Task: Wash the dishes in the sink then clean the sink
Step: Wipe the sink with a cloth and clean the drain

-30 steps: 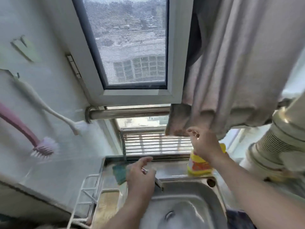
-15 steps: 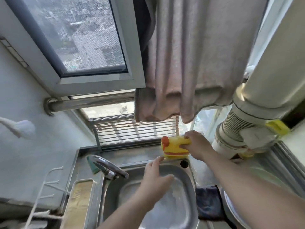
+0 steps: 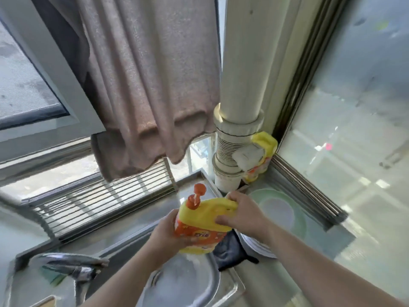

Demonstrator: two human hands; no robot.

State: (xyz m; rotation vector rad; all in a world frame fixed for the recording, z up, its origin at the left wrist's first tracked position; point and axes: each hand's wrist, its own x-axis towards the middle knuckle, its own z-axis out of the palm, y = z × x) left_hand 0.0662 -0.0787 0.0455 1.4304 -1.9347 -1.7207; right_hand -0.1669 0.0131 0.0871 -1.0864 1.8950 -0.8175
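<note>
A yellow dish soap bottle (image 3: pixel 202 220) with an orange pump top is held above the back right corner of the steel sink (image 3: pixel 212 282). My right hand (image 3: pixel 243 214) grips its handle from the right. My left hand (image 3: pixel 164 234) holds its body from the left and below. The sink basin has foam in it. The faucet (image 3: pixel 70 262) sits at the lower left, with a green sponge (image 3: pixel 52 276) behind it. A pale green plate (image 3: pixel 298 214) lies on the counter to the right of the sink.
A second yellow bottle (image 3: pixel 264 151) stands in the corner behind a thick white pipe (image 3: pixel 239 107). A dark cloth (image 3: pixel 231 251) lies between sink and plate. A grey towel (image 3: pixel 143 96) hangs overhead. A metal rack (image 3: pixel 99 196) runs along the window sill.
The view swung right. My right hand lifted the soap bottle off the sill and brought it over the sink, and my left hand rose from the basin to hold its body.
</note>
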